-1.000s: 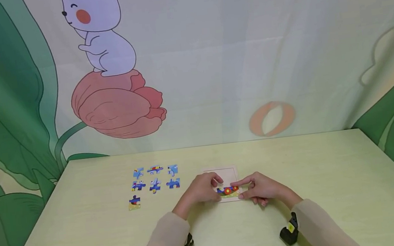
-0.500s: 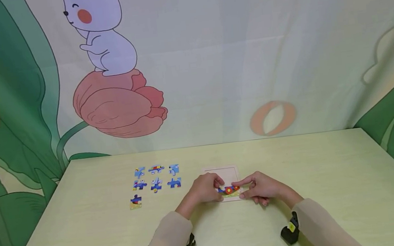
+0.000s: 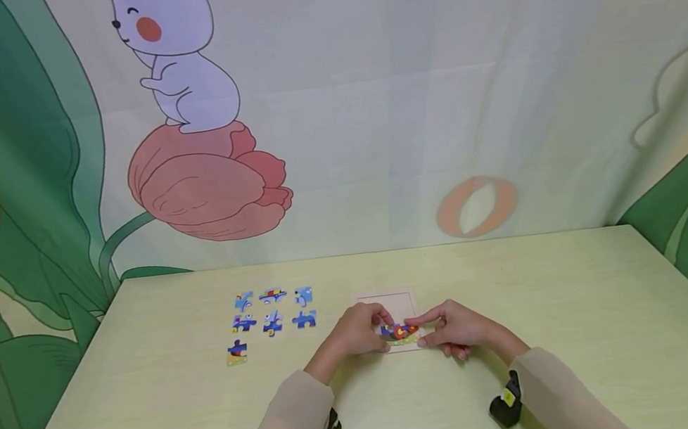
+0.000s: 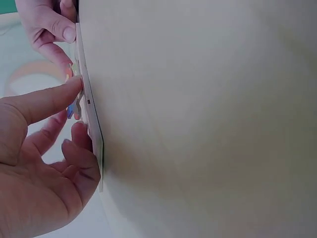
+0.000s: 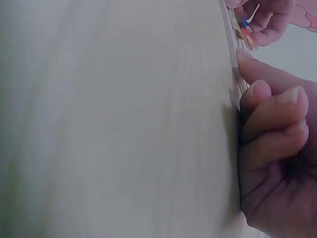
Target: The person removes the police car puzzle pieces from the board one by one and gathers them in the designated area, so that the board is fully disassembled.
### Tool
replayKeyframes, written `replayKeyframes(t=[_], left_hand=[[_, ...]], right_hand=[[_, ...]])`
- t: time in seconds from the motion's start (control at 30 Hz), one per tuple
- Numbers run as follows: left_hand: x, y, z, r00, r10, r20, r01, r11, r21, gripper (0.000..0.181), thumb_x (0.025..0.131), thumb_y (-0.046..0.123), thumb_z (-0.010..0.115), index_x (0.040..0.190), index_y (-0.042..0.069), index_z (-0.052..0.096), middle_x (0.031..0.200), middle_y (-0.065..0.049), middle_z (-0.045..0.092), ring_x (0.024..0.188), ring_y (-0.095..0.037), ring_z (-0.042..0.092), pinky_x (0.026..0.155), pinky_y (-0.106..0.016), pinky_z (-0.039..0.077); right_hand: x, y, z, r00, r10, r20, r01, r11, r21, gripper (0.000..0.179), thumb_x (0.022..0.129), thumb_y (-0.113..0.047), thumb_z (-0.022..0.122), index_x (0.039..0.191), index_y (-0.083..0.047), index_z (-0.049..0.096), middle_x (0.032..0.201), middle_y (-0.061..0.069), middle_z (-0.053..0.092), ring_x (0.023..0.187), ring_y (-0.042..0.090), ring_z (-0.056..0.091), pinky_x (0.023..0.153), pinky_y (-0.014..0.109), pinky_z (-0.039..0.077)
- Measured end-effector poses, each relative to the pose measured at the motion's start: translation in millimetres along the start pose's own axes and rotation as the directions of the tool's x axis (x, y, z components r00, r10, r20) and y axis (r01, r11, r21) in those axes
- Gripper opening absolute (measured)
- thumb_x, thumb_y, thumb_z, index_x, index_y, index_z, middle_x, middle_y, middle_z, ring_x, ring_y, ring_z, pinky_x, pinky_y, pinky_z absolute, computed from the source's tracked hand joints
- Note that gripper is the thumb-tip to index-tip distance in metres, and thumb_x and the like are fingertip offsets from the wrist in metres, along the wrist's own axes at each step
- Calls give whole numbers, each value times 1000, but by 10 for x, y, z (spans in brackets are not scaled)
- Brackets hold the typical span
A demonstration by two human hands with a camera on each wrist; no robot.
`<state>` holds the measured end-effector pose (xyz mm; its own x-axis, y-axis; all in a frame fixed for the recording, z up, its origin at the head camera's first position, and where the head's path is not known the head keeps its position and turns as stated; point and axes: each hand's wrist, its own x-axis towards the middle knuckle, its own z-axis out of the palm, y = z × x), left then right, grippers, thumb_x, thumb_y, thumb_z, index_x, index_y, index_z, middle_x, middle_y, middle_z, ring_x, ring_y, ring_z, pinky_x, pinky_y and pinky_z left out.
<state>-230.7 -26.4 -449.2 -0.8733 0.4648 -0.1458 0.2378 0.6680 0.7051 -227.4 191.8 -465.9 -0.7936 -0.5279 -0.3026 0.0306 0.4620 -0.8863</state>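
Observation:
A pale wooden puzzle board (image 3: 397, 300) lies flat in front of me, and colourful jigsaw pieces (image 3: 403, 334) sit along its near side. My left hand (image 3: 356, 330) pinches a blue puzzle piece (image 4: 72, 108) between thumb and fingers; it looks tilted, its edge raised off the board. From the other side my right hand (image 3: 459, 326) holds the red-and-yellow end of the pieces, index finger at the top and thumb low by the board's rim. Its other fingers (image 5: 277, 111) are curled beside the board. My left fingers cover the board's left part.
Several loose jigsaw pieces (image 3: 272, 322) lie in rows at the left of the light wooden table (image 3: 550, 290). One more piece (image 3: 237, 353) with a yellow base is nearer me. A printed curtain (image 3: 360, 135) hangs behind the table's far edge.
Both hands stay almost where they were. The pieces between them have shifted slightly, and the red wheel part now looks tilted or overlapped. The view has moved a little.

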Motion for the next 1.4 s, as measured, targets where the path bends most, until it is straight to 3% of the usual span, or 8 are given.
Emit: replayKeyframes(t=[0.17,0.33,0.67,0.93,1.23,1.4], left_hand=[[-16,-19,3,999,45,14,-44,998,-49,28,69,-1,73,93,11,62,74,-2,54,66,-15,47,61,-26,38],[-19,-26,1,997,79,7,-79,995,-53,28,70,-5,70,94,10,66,71,-1,53,62,-12,45,58,-23,37],[-33,-52,-53,997,77,-10,-78,993,-91,26,71,-5,71,95,5,71,67,1,56,58,-10,46,53,-20,37],[-172,-187,-248,999,-3,-37,-5,980,-200,25,75,-1,70,99,6,70,74,-1,56,68,-15,48,57,-23,41],[-385,-478,-472,995,-49,-83,18,941,-339,25,78,-3,66,102,0,67,77,-5,58,62,-14,53,59,-30,51],[-524,-630,-572,991,-84,-100,39,920,-391,29,79,-3,64,107,0,64,79,-7,57,64,-16,53,59,-30,50]], right_hand=[[4,17,-2,1000,0,-2,0,1000,-11,44,83,-18,67,124,-8,56,42,-2,45,30,5,37,33,19,34],[3,16,-2,1000,0,4,0,1000,-12,45,83,-18,67,125,-8,56,42,-2,45,30,5,37,33,19,34],[1,13,10,1000,-6,0,6,1000,-19,45,83,-18,67,125,-6,55,42,-1,45,30,5,37,33,19,33],[-6,5,19,1000,-3,-9,3,1000,-16,44,82,-16,67,124,-7,56,42,-1,45,30,5,37,33,19,32],[8,26,13,1000,1,-13,-1,1000,2,46,81,-16,68,124,-8,56,41,-1,44,29,5,36,33,19,32],[12,22,14,1000,-2,-16,2,1000,3,45,81,-15,68,124,-8,56,41,-1,44,29,5,36,33,19,32]])
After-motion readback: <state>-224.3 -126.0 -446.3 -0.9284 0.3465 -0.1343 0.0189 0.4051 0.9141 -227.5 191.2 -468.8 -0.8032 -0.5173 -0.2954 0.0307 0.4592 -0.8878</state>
